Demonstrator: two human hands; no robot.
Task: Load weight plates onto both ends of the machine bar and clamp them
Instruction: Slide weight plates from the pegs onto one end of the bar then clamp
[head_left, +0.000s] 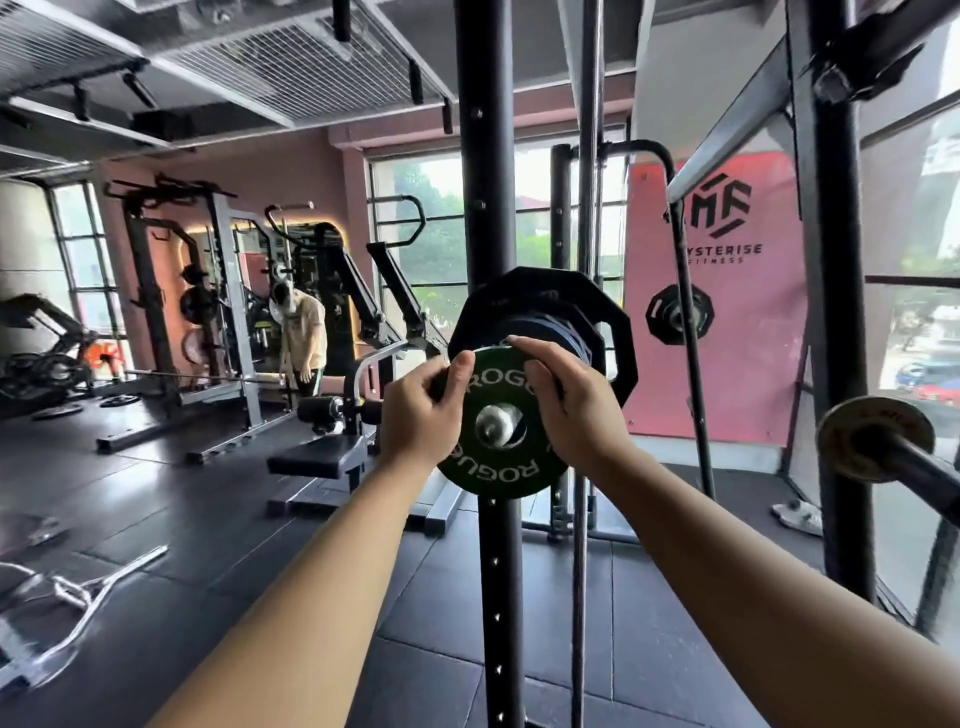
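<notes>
A small black weight plate (506, 470) with white ROGUE lettering faces me, its centre hole around the steel end of the machine bar (500, 425). My left hand (423, 410) grips its left rim and my right hand (563, 397) grips its upper right rim. Behind it on the same sleeve sit bluish plates (550, 332) and a large black polygonal plate (608, 332). At the bar's far end another black plate (679, 314) is visible. No clamp shows.
A black upright post (488, 208) with holes stands directly behind the plates. A second bar end with a worn disc (878, 439) juts in at right. A bench (317, 460) lies to the left, curl bars (78, 592) on the floor, and a person (304, 332) stands farther back.
</notes>
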